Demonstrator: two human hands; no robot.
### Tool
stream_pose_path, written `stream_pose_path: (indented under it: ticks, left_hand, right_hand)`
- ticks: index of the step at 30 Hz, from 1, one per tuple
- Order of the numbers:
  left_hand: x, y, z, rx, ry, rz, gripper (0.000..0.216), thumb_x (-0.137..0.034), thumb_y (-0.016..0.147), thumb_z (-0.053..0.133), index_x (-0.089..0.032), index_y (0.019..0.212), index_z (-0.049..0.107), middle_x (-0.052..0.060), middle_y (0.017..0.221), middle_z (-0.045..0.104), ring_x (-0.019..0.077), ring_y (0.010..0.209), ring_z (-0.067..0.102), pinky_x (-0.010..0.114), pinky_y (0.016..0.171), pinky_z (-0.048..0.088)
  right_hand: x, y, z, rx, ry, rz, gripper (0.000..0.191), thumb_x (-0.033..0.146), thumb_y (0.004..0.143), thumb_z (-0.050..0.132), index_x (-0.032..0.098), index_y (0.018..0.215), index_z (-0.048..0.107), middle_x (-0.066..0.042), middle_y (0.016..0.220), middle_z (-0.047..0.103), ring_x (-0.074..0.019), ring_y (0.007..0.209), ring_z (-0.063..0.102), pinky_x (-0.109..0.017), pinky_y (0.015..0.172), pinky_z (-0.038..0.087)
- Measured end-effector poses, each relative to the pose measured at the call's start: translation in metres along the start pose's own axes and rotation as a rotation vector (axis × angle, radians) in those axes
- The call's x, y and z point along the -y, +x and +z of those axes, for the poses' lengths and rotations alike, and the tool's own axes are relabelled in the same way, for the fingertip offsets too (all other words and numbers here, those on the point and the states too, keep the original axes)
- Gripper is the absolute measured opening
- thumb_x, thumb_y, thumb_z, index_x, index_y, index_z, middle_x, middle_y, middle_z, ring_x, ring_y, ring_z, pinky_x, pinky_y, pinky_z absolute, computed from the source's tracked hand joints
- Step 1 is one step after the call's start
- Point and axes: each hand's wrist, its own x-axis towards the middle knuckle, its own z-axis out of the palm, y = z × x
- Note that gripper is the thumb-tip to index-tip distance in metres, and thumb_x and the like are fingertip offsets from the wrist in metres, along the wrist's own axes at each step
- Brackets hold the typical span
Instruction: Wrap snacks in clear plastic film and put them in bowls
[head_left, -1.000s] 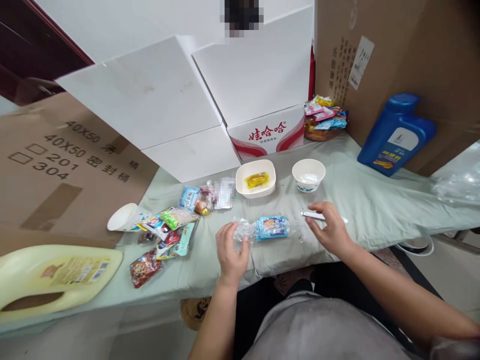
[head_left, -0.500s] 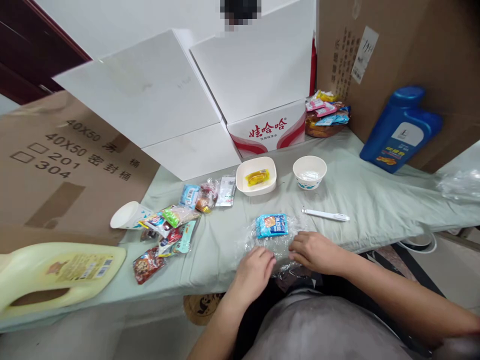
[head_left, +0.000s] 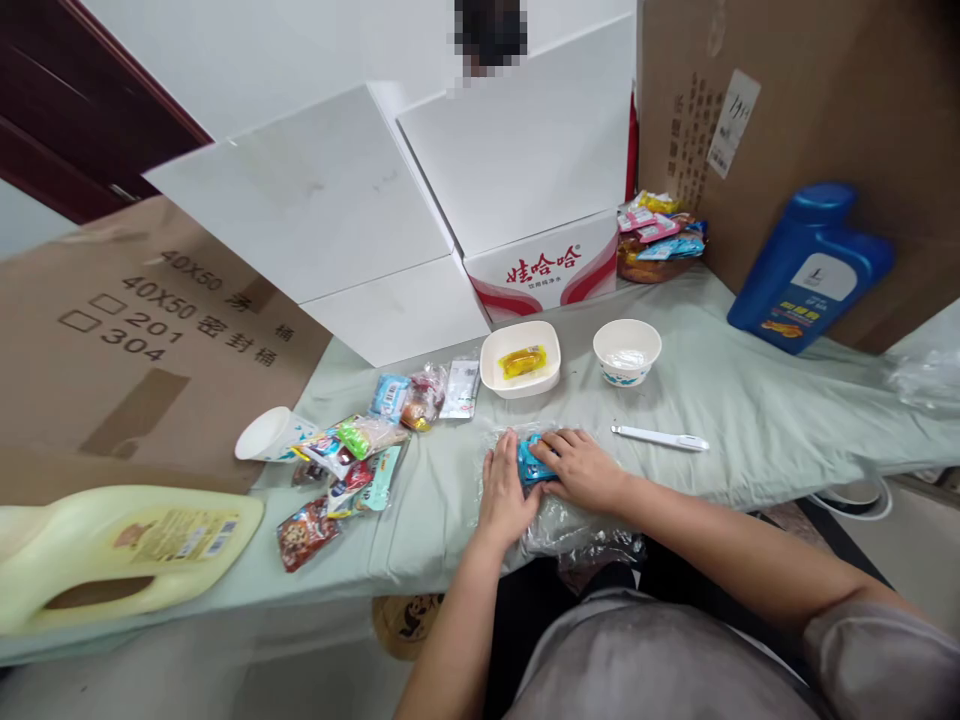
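Note:
A blue snack packet point(head_left: 531, 462) lies on a sheet of clear plastic wrap point(head_left: 551, 530) at the front of the table, partly covered by my fingers. My left hand point(head_left: 508, 492) grips its left edge, thumb on the near side and fingers pointing away from me. From the right, my right hand point(head_left: 577, 468) curls its fingers over the packet. Behind them is a white square bowl point(head_left: 491, 378) with a yellow-wrapped snack point(head_left: 523, 361) in it. A white round bowl point(head_left: 627, 372) holding clear plastic stands beside it. To the right lies a white utility knife point(head_left: 660, 438).
Several snack packets point(head_left: 352, 470) and a tipped paper cup point(head_left: 266, 436) lie to the left, near a pale yellow jug point(head_left: 187, 535). White boxes point(head_left: 551, 275) stand behind. A full snack basket point(head_left: 652, 267) and a blue bottle point(head_left: 810, 265) stand back right.
Both hands have moved forward from the near part of the plastic wrap onto the blue packet and taken hold of it. The view has shifted slightly.

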Motion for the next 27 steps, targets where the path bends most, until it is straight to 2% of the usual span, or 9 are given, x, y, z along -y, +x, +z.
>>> stream_pose_path:
  ticks: [5, 9, 11, 15, 19, 21, 25, 27]
  left_hand:
    - [-0.001, 0.001, 0.003, 0.016, 0.06, -0.019, 0.089, -0.033, 0.082, 0.062, -0.016, 0.151, 0.008, 0.02, 0.151, 0.034, 0.0366, 0.144, 0.023, 0.062, 0.113, 0.023]
    - [-0.004, 0.002, 0.004, 0.028, 0.082, -0.039, 0.093, -0.038, 0.081, 0.062, -0.015, 0.151, 0.006, 0.02, 0.152, 0.032, 0.0371, 0.144, 0.021, 0.062, 0.113, 0.022]
    - [-0.005, 0.002, 0.003, 0.039, 0.086, -0.045, 0.095, -0.04, 0.081, 0.062, -0.013, 0.152, 0.005, 0.02, 0.152, 0.033, 0.0379, 0.144, 0.021, 0.062, 0.114, 0.022]
    - [-0.007, 0.003, 0.001, 0.059, 0.074, -0.052, 0.09, -0.04, 0.081, 0.062, -0.014, 0.151, 0.012, 0.018, 0.151, 0.036, 0.0384, 0.144, 0.02, 0.063, 0.114, 0.02]
    - [-0.008, 0.004, -0.002, 0.074, 0.069, -0.067, 0.083, -0.04, 0.081, 0.06, -0.016, 0.15, 0.02, 0.015, 0.15, 0.038, 0.0368, 0.145, 0.019, 0.061, 0.115, 0.018]
    - [-0.009, 0.004, -0.003, 0.088, 0.075, -0.07, 0.083, -0.041, 0.082, 0.06, -0.015, 0.15, 0.021, 0.015, 0.151, 0.038, 0.0364, 0.145, 0.018, 0.06, 0.116, 0.018]
    - [-0.009, 0.004, -0.004, 0.107, 0.079, -0.059, 0.079, -0.044, 0.084, 0.058, -0.017, 0.15, 0.024, 0.014, 0.152, 0.036, 0.0365, 0.145, 0.018, 0.06, 0.116, 0.017]
    - [-0.009, 0.004, -0.004, 0.106, 0.084, -0.055, 0.077, -0.043, 0.084, 0.058, -0.018, 0.149, 0.026, 0.013, 0.152, 0.036, 0.0365, 0.145, 0.019, 0.061, 0.115, 0.017]
  right_hand:
    - [-0.013, 0.012, -0.011, 0.086, -0.07, -0.1, 0.048, 0.025, 0.084, 0.061, 0.013, 0.13, 0.052, -0.017, 0.121, 0.061, -0.0284, 0.106, 0.058, -0.041, 0.091, 0.046]
    - [-0.028, 0.018, -0.017, 0.066, 0.025, -0.03, 0.047, 0.014, 0.082, 0.052, 0.011, 0.129, 0.051, -0.017, 0.118, 0.065, -0.0255, 0.101, 0.063, -0.037, 0.087, 0.048]
    - [-0.035, 0.023, -0.025, -0.009, 0.127, 0.068, 0.046, 0.014, 0.083, 0.048, 0.012, 0.129, 0.052, -0.014, 0.111, 0.069, -0.0246, 0.096, 0.066, -0.035, 0.082, 0.05]
    - [-0.043, 0.043, -0.05, -0.262, 0.257, 0.214, 0.044, 0.018, 0.087, 0.042, 0.016, 0.13, 0.051, -0.01, 0.108, 0.071, -0.0238, 0.09, 0.068, -0.033, 0.077, 0.051]
    - [-0.051, 0.079, -0.063, -0.444, 0.183, 0.241, 0.045, 0.016, 0.089, 0.039, 0.014, 0.133, 0.048, -0.011, 0.121, 0.066, -0.0244, 0.103, 0.064, -0.035, 0.087, 0.048]
    - [-0.058, 0.095, -0.061, -0.407, 0.131, 0.194, 0.046, 0.012, 0.089, 0.04, 0.014, 0.134, 0.047, -0.011, 0.129, 0.061, -0.0233, 0.112, 0.059, -0.035, 0.093, 0.046]
    - [-0.068, 0.11, -0.05, -0.184, 0.06, 0.074, 0.042, 0.011, 0.086, 0.048, 0.014, 0.128, 0.054, -0.013, 0.131, 0.06, -0.0249, 0.118, 0.055, -0.04, 0.101, 0.039]
    - [-0.065, 0.103, -0.045, -0.214, 0.053, 0.087, 0.039, 0.011, 0.086, 0.049, 0.014, 0.124, 0.058, -0.014, 0.128, 0.061, -0.0271, 0.119, 0.053, -0.044, 0.102, 0.037]
